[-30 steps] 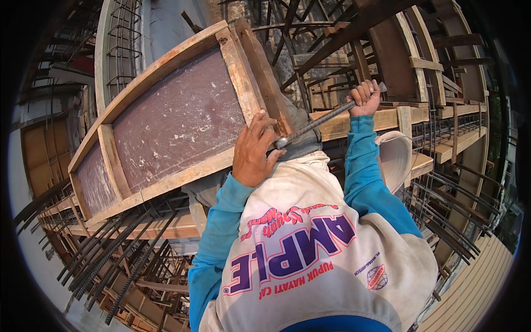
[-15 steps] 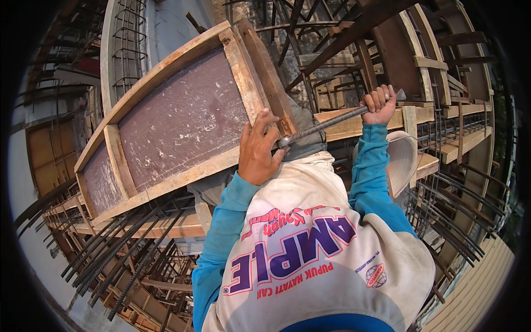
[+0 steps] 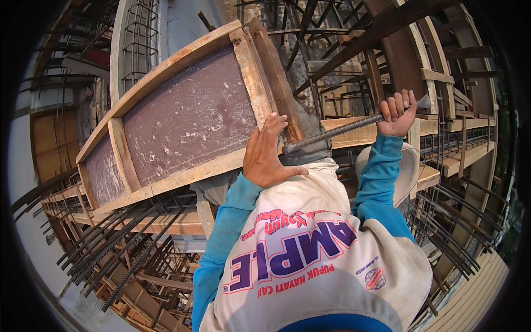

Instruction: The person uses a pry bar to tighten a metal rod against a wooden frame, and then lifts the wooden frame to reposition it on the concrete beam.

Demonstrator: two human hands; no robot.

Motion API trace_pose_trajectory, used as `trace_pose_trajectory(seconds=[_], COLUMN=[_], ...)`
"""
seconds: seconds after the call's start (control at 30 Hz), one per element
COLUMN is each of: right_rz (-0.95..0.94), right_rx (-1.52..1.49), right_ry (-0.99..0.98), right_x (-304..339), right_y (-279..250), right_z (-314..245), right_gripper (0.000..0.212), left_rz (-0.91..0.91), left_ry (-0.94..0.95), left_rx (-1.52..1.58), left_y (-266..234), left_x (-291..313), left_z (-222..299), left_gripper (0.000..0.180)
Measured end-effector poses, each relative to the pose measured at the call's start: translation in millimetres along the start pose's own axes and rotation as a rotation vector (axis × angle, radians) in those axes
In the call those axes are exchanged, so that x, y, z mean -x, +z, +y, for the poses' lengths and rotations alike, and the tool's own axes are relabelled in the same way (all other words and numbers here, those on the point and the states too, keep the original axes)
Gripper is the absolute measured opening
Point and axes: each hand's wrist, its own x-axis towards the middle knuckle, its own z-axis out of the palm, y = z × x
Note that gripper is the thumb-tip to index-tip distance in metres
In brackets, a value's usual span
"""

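1. The right hand (image 3: pixel 397 114), right of centre in the frame, has swung further right and a little lower over the last second. Its fingers are wrapped tightly around a long ribbed grey steel bar with a flared, flattened end (image 3: pixel 338 131).
2. The bar slants from that fist down to the middle of the frame, and lies flatter than a second ago. Its flared end sticks out just past the fist; its other end sits close to the left hand (image 3: pixel 269 157).
3. The left hand's thumb, earlier curled up by the bar's near end, is now stretched out to the right over the white shirt with blue sleeves (image 3: pixel 332 243). The fingers lie extended against the corner of the large maroon panel edged with pale wood strips (image 3: pixel 188 113).
4. So the right hand alone now grips the bar, while the left appears to steady the panel's corner.
5. The panel fills the upper left of the frame, tilted. Beside its right edge runs a narrow brown wooden board (image 3: pixel 272 77), whose lower end is just beside the bar's near end; whether they touch cannot be told.
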Motion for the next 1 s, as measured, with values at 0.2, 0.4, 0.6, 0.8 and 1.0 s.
trace_pose_trajectory(seconds=[0.2, 0.4, 0.6, 0.8, 1.0], right_rz=[-0.757, -0.48, -0.075, 0.143, 0.449], right_rx=[0.304, 0.14, -0.185, -0.475, -0.16], right_ry=[-0.057, -0.016, 0.078, 0.235, 0.354], right_x=[-41.5, -50.5, -44.6, -15.5, 6.6], right_y=[190.8, 146.2, 39.0, -8.2, 61.0], right_z=[-27.4, -61.9, 20.7, 97.7, 127.0], right_gripper=[0.033, 0.035, 0.038, 0.034, 0.019], left_rz=[0.1, 0.261, 0.133, 0.346, 0.423], left_ry=[-0.029, -0.019, -0.021, -0.034, -0.054], left_rx=[0.029, 0.333, 0.562, 1.094, 1.154], left_y=[-9.2, 0.6, -7.3, -3.6, 0.7], left_x=[0.0, 3.6, 13.3, 6.4, 11.3], left_z=[-9.0, -16.0, -31.8, -35.6, -38.6], left_gripper=[0.121, 0.124, 0.117, 0.1, 0.081])
